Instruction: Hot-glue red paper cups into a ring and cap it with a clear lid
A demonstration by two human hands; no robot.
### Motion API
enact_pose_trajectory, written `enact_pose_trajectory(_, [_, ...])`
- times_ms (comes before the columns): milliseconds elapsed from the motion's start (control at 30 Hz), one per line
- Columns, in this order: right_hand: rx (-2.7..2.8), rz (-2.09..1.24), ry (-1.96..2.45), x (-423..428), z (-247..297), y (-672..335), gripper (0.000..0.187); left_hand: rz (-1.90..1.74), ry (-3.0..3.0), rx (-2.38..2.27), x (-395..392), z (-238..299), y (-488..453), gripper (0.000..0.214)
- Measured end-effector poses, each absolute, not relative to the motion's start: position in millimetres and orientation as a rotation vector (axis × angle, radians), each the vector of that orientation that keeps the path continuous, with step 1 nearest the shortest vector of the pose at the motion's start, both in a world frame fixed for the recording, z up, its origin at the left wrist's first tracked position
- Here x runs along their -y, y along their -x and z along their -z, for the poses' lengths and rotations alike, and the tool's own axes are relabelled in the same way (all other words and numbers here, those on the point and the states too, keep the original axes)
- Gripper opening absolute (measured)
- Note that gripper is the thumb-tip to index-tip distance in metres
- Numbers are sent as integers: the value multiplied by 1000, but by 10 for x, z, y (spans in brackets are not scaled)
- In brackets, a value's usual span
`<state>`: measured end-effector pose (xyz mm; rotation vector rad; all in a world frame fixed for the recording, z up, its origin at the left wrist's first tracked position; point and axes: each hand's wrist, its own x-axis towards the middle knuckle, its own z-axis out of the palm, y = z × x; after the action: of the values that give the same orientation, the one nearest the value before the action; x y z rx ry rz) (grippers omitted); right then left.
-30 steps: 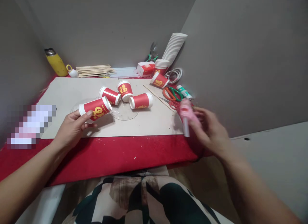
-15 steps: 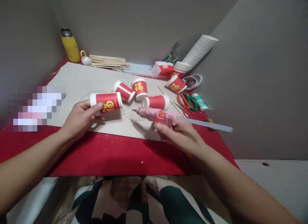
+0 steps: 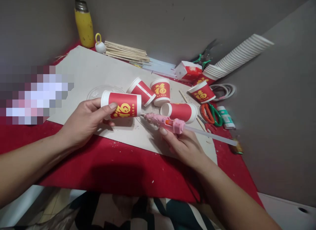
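Note:
A red and white paper cup (image 3: 123, 104) with a gold character lies sideways in my left hand (image 3: 86, 121), the thumb pressed on its side and the fingers behind it. My right hand (image 3: 184, 142) is wrapped round a pink hot glue gun (image 3: 160, 120); a clear glue stick (image 3: 209, 134) juts from its rear. The nozzle points left and is at the cup's right-hand end; whether it touches, I cannot tell. Just beyond are an upright cup (image 3: 161, 90), a tilted cup (image 3: 142, 91) and a cup on its side (image 3: 181, 111).
Grey board (image 3: 76, 68) covers part of the red cloth (image 3: 118, 167). Along the back stand a yellow bottle (image 3: 84, 25), wooden sticks (image 3: 127, 52) and a box (image 3: 189, 71). At right are stacked cups (image 3: 243, 53), another cup (image 3: 202, 93), scissors (image 3: 214, 114) and a white-green tube (image 3: 225, 118).
The cup and the glue gun have come together, so the nozzle is now at the cup's end. My view has shifted and turned, moving the table items in the picture.

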<state>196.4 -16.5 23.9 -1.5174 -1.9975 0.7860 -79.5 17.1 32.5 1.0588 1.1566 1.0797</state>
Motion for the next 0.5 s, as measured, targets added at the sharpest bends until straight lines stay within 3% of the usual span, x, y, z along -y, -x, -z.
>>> enact_pose_trajectory(500, [2154,-471,1633,165,-43,-2110,38,-1064,-1025,-1128,-171,-381,800,31])
